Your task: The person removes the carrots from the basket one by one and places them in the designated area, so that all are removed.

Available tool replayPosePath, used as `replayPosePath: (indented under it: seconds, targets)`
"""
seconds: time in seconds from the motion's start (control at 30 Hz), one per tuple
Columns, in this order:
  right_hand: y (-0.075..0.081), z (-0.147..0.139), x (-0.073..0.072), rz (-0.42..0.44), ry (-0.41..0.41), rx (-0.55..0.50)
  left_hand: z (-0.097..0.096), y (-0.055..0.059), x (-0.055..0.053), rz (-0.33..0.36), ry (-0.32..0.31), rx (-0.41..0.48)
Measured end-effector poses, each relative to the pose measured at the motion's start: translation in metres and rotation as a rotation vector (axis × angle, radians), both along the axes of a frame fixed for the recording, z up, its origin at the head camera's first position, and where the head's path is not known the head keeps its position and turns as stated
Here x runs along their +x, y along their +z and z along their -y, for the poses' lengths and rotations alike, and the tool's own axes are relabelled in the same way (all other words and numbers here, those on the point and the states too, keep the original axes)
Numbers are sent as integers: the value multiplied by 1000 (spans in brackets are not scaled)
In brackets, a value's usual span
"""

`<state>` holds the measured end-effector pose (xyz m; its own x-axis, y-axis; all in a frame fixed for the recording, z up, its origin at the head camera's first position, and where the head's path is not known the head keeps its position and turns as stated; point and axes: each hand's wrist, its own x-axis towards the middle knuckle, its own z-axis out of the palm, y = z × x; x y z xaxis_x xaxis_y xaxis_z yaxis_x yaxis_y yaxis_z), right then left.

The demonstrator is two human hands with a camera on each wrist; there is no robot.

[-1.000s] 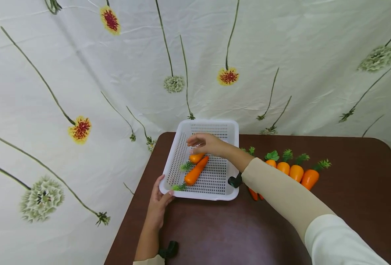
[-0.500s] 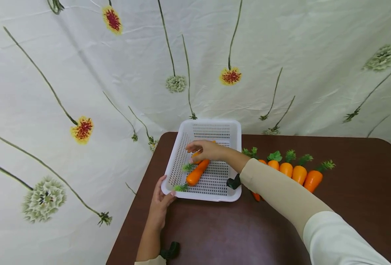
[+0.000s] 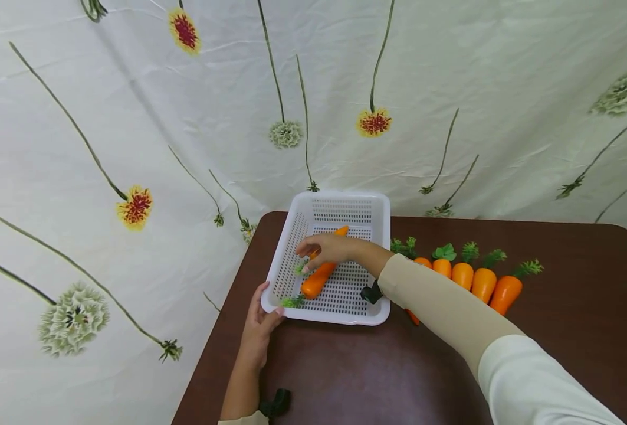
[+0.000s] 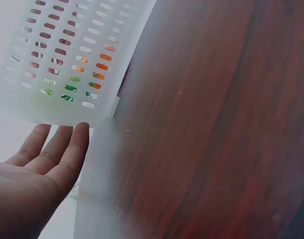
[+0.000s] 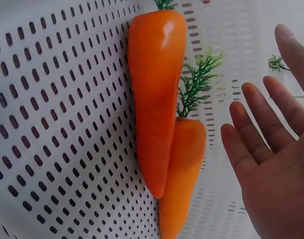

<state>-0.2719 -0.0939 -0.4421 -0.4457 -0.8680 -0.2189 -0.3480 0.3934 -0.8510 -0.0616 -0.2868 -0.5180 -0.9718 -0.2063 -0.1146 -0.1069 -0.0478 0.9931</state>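
A white perforated plastic basket point(image 3: 334, 320) stands at the table's far left and holds two orange carrots with green tops. My left hand point(image 3: 256, 336) grips its near left corner, thumb at the rim and fingers along the outer side. In the left wrist view, the fingertips point(image 4: 82, 132) touch the basket's edge. Over the basket is my right hand point(image 3: 326, 248), fingers relaxed and nothing in them. The right wrist view shows its palm beside the darker carrot point(image 5: 156, 89), which overlaps the lighter carrot point(image 5: 186, 164). In the head view, this hand partly hides the farther carrot.
Several more carrots point(image 3: 484, 284) lie in a row on the dark brown table point(image 3: 377, 378), right of the basket, partly hidden behind my right sleeve point(image 3: 440, 307). A white flowered cloth point(image 3: 228, 88) hangs behind and left of the table.
My right hand has come slightly nearer within the basket, uncovering the farther carrot's tip. My left hand keeps its hold on the corner. The head view has shifted a little.
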Motion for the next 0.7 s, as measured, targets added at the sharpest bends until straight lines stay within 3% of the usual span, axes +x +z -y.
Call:
replayPosePath:
  seconds: [0.2,0.7]
  targets:
    - [-5,2,0,27,36,61,0,0,0,-13,-8,3]
    - [-19,6,1,-4,119,129,2,-2,2,-22,-5,10]
